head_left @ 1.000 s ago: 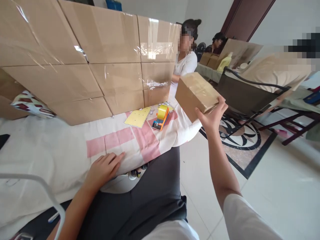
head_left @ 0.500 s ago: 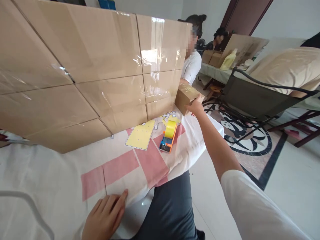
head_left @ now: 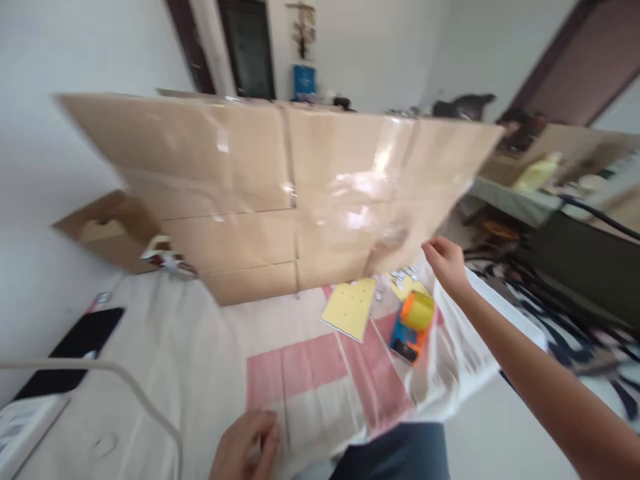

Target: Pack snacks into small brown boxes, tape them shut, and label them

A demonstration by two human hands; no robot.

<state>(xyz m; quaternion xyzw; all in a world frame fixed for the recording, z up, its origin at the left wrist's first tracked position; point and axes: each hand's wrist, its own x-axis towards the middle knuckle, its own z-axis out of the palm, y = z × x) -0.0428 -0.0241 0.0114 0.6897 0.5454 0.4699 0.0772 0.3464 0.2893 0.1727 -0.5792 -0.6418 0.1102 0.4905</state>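
Observation:
My right hand (head_left: 447, 265) hovers over the right edge of the table, beside the right end of a wide cardboard panel (head_left: 245, 240). Its fingers are curled together, and no object shows in them. Low in the view, my left hand (head_left: 246, 445) is by the near table edge, fingers bent inward and blurred, with nothing visible in its grasp. Between the hands, an orange and blue tape dispenser (head_left: 413, 327) with a yellow roll lies on the pink-and-white tablecloth (head_left: 310, 363). To its left is a flat yellow card (head_left: 351, 309).
An opened cardboard box (head_left: 113, 230) stands at the left wall. A grey cable (head_left: 125, 377) curves across the left side, near a black flat object (head_left: 75, 350). At the right are a dark chair (head_left: 587, 260), another table with a yellow bottle (head_left: 537, 173), and people partly hidden behind the panel.
My view has swung left. The small cardboard box that my right hand held is out of the hand and no longer visible. My left hand's fingers, outstretched before, are now curled.

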